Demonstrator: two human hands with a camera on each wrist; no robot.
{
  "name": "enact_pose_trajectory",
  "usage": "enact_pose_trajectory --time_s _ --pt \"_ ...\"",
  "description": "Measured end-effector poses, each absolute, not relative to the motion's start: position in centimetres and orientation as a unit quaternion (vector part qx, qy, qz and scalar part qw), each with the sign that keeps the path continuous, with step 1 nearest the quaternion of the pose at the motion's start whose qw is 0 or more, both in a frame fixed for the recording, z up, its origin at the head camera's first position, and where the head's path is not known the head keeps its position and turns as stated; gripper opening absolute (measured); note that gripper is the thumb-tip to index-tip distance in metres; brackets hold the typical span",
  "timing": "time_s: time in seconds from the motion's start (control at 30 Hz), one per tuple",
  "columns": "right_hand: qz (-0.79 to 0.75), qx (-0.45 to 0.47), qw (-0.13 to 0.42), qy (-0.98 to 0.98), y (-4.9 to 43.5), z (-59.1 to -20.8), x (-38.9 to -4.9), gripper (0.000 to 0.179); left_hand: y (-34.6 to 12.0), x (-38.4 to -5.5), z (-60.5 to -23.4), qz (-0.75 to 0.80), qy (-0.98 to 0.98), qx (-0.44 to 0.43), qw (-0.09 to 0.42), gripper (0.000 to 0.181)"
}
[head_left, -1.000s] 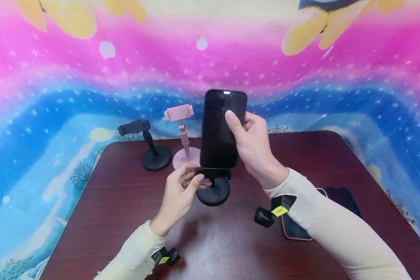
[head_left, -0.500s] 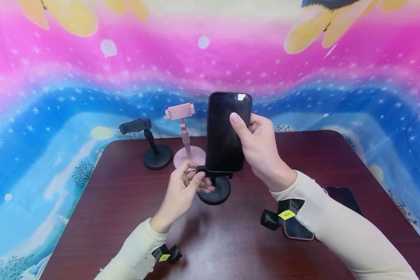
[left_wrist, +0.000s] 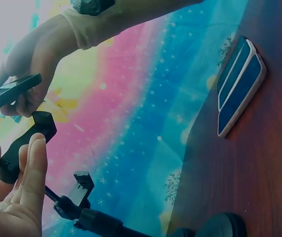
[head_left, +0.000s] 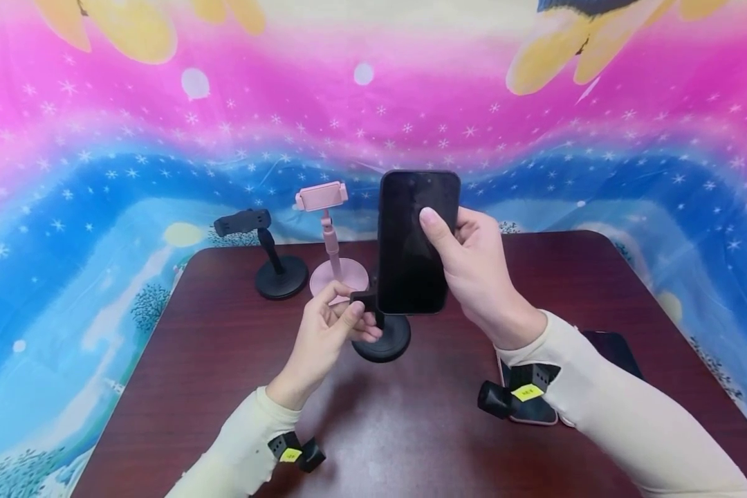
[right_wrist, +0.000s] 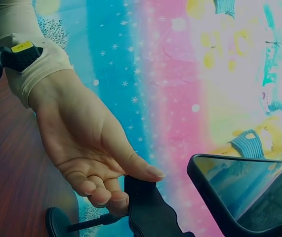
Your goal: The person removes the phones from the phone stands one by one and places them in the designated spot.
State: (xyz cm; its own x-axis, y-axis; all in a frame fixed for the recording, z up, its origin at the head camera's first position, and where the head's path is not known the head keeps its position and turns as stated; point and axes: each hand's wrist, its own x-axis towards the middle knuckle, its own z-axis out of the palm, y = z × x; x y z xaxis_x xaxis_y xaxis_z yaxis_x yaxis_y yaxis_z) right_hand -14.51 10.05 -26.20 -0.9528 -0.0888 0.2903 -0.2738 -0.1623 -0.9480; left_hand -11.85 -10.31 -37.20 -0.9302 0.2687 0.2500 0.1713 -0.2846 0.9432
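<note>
My right hand (head_left: 482,277) grips a black smartphone (head_left: 411,256), thumb across its dark screen, and holds it upright above the table. My left hand (head_left: 324,339) pinches the left end of the clamp of a black phone stand (head_left: 382,342). In the head view the phone hides most of that clamp. The left wrist view shows the clamp (left_wrist: 20,153) between the left fingers, with the phone (left_wrist: 17,91) apart from it in the right hand. A gap also shows between clamp (right_wrist: 153,212) and phone (right_wrist: 249,197) in the right wrist view.
Behind the left hand stand a pink phone stand (head_left: 331,242) and another black phone stand (head_left: 277,270). Phones (head_left: 613,349) lie at the table's right, partly under the right forearm. A patterned cloth (head_left: 373,124) hangs behind the wooden table (head_left: 224,373).
My right hand has moved the phone rightward and slightly down in the head view, off the line of the clamp. My left hand stays at the clamp, almost still.
</note>
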Motion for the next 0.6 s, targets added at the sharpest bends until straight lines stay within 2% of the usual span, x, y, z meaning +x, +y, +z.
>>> enact_pose_trajectory --time_s 0.6 --pt "0.736 0.123 0.050 -0.664 12.5 -27.1 -12.7 0.017 -10.5 -12.3 -36.4 0.789 0.587 0.176 0.046 0.012"
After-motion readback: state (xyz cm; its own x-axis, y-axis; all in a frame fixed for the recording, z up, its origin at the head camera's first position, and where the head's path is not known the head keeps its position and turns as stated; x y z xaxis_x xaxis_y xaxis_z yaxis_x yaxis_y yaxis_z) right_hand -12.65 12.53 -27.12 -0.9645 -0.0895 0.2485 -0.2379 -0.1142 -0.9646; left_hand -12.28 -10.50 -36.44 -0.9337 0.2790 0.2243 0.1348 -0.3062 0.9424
